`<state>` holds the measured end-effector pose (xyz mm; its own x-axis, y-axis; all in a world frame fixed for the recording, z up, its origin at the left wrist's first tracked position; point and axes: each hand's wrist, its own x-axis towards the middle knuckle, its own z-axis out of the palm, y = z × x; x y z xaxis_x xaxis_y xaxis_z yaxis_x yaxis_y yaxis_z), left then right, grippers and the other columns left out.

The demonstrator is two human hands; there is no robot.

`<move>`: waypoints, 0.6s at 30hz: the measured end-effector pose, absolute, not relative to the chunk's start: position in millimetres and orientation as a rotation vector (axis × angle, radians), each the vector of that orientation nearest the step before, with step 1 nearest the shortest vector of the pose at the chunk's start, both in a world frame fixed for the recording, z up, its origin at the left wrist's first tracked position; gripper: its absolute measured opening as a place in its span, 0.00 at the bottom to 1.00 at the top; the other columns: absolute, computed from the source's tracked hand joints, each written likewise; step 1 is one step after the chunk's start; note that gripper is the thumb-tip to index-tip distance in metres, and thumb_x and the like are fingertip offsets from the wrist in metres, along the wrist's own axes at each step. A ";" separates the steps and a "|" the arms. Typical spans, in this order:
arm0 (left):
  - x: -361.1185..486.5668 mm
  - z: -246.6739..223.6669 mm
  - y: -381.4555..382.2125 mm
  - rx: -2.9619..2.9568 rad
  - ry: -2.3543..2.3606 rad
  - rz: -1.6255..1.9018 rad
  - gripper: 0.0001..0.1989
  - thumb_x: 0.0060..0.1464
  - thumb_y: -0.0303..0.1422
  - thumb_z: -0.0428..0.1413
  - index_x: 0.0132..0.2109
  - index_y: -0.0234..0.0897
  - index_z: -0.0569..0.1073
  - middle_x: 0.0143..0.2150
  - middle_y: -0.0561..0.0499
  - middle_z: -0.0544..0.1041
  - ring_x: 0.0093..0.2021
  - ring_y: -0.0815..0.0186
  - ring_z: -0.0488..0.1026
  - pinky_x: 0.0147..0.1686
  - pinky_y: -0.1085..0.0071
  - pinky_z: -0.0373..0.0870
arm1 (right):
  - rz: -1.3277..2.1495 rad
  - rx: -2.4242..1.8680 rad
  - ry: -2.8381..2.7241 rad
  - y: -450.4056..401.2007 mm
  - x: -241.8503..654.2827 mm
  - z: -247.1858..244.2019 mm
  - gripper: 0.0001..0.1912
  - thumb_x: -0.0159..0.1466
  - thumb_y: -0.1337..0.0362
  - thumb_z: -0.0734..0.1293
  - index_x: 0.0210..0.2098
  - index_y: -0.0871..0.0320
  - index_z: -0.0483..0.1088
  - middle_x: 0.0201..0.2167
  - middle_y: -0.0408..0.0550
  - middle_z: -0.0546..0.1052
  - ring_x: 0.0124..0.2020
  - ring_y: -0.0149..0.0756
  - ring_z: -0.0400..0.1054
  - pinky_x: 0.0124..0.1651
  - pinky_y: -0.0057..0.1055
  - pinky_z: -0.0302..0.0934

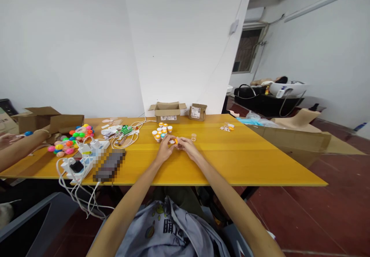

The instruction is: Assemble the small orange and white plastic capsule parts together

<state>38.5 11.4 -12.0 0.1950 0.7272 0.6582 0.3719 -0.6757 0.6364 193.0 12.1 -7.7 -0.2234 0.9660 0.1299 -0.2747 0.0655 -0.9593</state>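
Observation:
Both my hands meet above the middle of the yellow table (pixel 231 164). My left hand (pixel 165 149) is closed around a small jar with an orange lid (pixel 176 141). The fingers of my right hand (pixel 186 146) are pressed together at the orange lid, on the jar's right side. Just behind my left hand stand several small white jars (pixel 164 129) with orange lids, plus one with a teal lid. A clear open cup (pixel 193 137) rests on the table to the right of my right hand.
Two cardboard boxes (pixel 167 114) stand against the wall. Small pieces and an orange lid (pixel 230 127) lie at the right. Left are cables, a power strip (pixel 89 160), a blurred dark object (pixel 110 165), colourful balls (pixel 72 139) and another person's arm (pixel 26 149).

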 end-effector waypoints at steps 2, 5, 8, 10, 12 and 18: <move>39.4 -12.8 12.2 2.078 1.062 1.486 0.18 0.48 0.32 0.65 0.48 0.41 0.74 0.42 0.49 0.76 0.43 0.61 0.73 0.41 0.67 0.70 | 1.413 -0.808 -1.212 11.3 192.3 -6.7 0.23 0.44 0.43 0.76 0.26 0.56 0.74 0.23 0.43 0.75 0.28 0.32 0.69 0.34 0.30 0.65; 40.4 -12.3 12.9 2.011 1.099 1.476 0.15 0.49 0.36 0.64 0.45 0.39 0.74 0.40 0.49 0.77 0.41 0.62 0.74 0.39 0.67 0.70 | 1.407 -0.819 -1.187 10.3 191.2 -5.8 0.22 0.43 0.45 0.77 0.27 0.56 0.75 0.24 0.42 0.75 0.28 0.32 0.69 0.35 0.30 0.66; 40.2 -10.8 13.2 2.014 1.101 1.456 0.08 0.53 0.36 0.62 0.38 0.38 0.76 0.35 0.50 0.77 0.37 0.63 0.74 0.38 0.68 0.70 | 1.410 -0.820 -1.179 9.7 190.7 -6.0 0.21 0.44 0.46 0.77 0.27 0.56 0.75 0.25 0.44 0.76 0.29 0.33 0.70 0.35 0.31 0.66; 39.6 -9.8 12.9 2.042 1.089 1.469 0.06 0.52 0.34 0.62 0.38 0.39 0.76 0.35 0.51 0.77 0.37 0.63 0.74 0.37 0.68 0.70 | 1.413 -0.813 -1.197 9.5 190.9 -6.3 0.21 0.45 0.46 0.77 0.27 0.56 0.75 0.25 0.44 0.77 0.29 0.33 0.70 0.36 0.31 0.66; 38.9 -9.0 12.1 2.085 1.064 1.478 0.08 0.51 0.30 0.62 0.40 0.40 0.76 0.37 0.50 0.77 0.38 0.63 0.73 0.38 0.67 0.71 | 1.419 -0.816 -1.211 9.4 191.3 -6.3 0.21 0.46 0.45 0.77 0.25 0.56 0.74 0.24 0.45 0.76 0.28 0.33 0.70 0.35 0.31 0.66; 39.1 -9.1 10.5 2.141 1.010 1.484 0.11 0.50 0.27 0.61 0.43 0.41 0.76 0.41 0.49 0.77 0.43 0.61 0.73 0.41 0.65 0.71 | 1.431 -0.838 -1.213 10.4 191.3 -6.5 0.25 0.44 0.42 0.76 0.23 0.57 0.73 0.22 0.45 0.75 0.26 0.33 0.69 0.33 0.30 0.65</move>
